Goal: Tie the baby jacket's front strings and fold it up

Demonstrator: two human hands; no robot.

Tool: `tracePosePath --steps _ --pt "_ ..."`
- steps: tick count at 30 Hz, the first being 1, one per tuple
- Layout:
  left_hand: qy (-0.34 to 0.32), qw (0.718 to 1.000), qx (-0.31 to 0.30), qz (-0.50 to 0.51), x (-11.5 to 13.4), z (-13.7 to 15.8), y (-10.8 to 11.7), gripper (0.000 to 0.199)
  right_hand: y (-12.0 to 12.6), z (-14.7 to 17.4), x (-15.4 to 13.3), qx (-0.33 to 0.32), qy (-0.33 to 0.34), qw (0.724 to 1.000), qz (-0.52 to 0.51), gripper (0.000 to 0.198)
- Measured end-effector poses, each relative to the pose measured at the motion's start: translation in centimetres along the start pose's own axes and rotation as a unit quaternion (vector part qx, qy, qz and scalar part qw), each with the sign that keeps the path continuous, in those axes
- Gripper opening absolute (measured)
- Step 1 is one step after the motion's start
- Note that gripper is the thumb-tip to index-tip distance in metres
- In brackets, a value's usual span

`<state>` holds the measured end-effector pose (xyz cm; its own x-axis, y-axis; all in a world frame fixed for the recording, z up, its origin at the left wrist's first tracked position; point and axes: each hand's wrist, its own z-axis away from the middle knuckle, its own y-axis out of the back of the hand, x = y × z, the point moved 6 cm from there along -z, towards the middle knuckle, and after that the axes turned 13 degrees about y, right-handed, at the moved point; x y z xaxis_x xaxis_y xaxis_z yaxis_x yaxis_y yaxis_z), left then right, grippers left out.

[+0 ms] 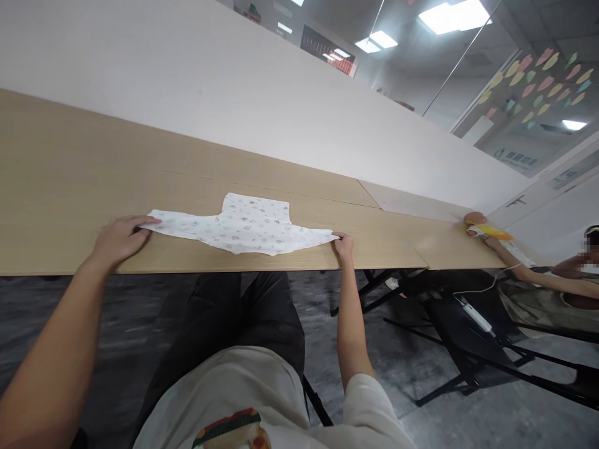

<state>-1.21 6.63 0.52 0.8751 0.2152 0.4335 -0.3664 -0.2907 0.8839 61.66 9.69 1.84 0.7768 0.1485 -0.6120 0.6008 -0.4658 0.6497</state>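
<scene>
A small white baby shirt (255, 223), printed with little grey and green figures, lies spread on the wooden table with its two sleeves stretched out to the sides. My left hand (119, 238) pinches the cuff of the left-lying sleeve between thumb and fingers. At the opposite end, the other cuff is gripped between the thumb and fingers of my right hand (345, 245). The body of the shirt points away from me, toward the wall, and its neck side faces the table's front edge.
The long table (70, 181) runs along a white wall (210, 93) with glass above. To the right, another person's arm (508, 254) reaches to a doll (477, 221) and yellow cloth. Black folding chairs (486, 349) and a white power strip (476, 316) are below.
</scene>
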Motion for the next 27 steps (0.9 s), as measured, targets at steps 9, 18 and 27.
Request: tracePosePath --steps 9,18,27 --pt "-0.016 1.0 0.004 0.004 -0.1 -0.2 -0.3 0.055 0.0 0.1 0.1 0.003 -0.002 1.0 -0.01 0.044" --pt "0.002 1.0 -0.006 0.005 -0.3 -0.2 -0.4 0.058 0.2 0.2 -0.2 0.003 -0.011 1.0 -0.016 0.043" --pt "0.017 0.995 0.024 0.092 0.4 0.7 1.1 0.064 0.1 0.2 0.1 0.019 -0.014 0.999 -0.049 0.044"
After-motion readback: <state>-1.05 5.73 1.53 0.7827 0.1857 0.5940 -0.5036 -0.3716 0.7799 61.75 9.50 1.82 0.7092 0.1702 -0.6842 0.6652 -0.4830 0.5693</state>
